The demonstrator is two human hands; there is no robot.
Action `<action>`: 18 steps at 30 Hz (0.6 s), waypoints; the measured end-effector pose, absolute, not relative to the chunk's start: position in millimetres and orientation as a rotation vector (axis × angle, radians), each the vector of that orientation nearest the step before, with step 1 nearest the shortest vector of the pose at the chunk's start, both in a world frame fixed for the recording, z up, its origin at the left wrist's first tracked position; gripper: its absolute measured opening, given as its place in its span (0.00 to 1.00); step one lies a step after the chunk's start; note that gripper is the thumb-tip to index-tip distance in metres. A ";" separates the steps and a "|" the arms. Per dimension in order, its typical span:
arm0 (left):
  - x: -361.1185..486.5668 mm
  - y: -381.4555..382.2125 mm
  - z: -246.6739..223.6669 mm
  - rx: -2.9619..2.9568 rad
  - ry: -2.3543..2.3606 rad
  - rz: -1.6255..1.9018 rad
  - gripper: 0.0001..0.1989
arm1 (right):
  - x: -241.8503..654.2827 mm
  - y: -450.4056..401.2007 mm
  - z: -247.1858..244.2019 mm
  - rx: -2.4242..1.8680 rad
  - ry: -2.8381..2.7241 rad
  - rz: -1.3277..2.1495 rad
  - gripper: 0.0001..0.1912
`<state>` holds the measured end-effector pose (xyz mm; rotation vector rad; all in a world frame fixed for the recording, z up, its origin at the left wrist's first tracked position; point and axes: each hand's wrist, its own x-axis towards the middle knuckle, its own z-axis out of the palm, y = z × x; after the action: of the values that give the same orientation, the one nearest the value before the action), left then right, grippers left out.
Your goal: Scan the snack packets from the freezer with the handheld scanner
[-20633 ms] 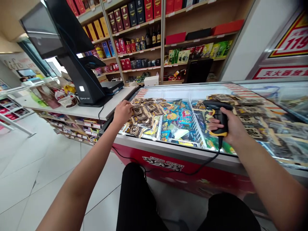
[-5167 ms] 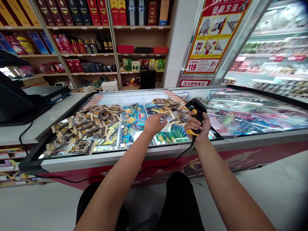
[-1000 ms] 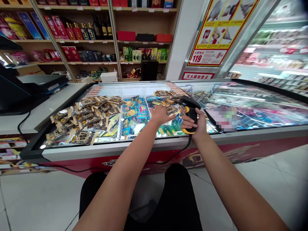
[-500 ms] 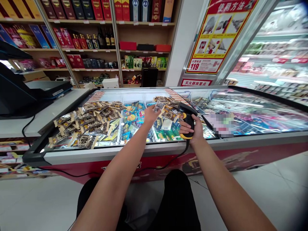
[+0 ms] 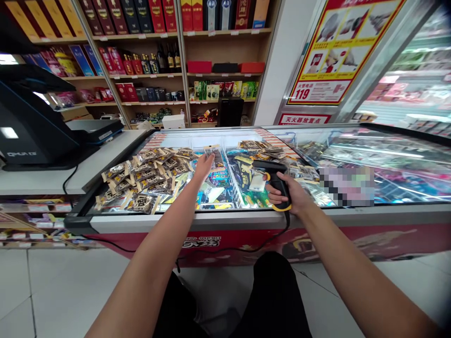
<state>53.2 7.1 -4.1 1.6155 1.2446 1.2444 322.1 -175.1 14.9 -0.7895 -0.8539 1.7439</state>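
My left hand is closed on the edge of a small clear snack packet, held above the glass top of the chest freezer. A black and yellow handheld barcode scanner sits in my right hand, fingers wrapped round its grip. The scanner's head points left, toward the packet side, and its cable hangs down along the freezer front. To the left of my left hand lies a heap of similar brown packets. A smaller group of packets is beyond the scanner.
At the left, a counter carries a black till scale. Shelves with boxes and bottles stand behind the freezer. A red and yellow poster is on the right wall. Bagged goods lie under the freezer glass.
My left hand has moved left with the packet, away from the right-hand group. The scanner has turned, so its head now points left. The view has shifted slightly.
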 end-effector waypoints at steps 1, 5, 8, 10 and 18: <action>53.6 7.1 -4.7 1.645 1.254 1.237 0.20 | 314.8 -173.2 15.9 -0.801 -0.873 1.746 0.19; 55.5 6.8 -6.1 1.821 1.232 1.187 0.14 | 276.2 -157.0 19.5 -0.774 -0.910 1.689 0.21; 54.8 3.6 -7.3 1.907 1.121 1.154 0.06 | 247.8 -140.3 19.7 -0.713 -0.897 1.659 0.21; 54.5 0.6 -7.4 1.930 1.065 1.168 0.03 | 234.6 -132.6 18.4 -0.684 -0.878 1.684 0.22; 56.5 -1.2 -5.2 2.070 1.097 1.232 0.06 | 228.2 -142.8 10.1 -0.661 -0.864 1.674 0.21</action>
<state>56.5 -1.2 -5.2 2.0702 1.0974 1.2318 228.2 -142.8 10.1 -0.6614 -0.8638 1.6739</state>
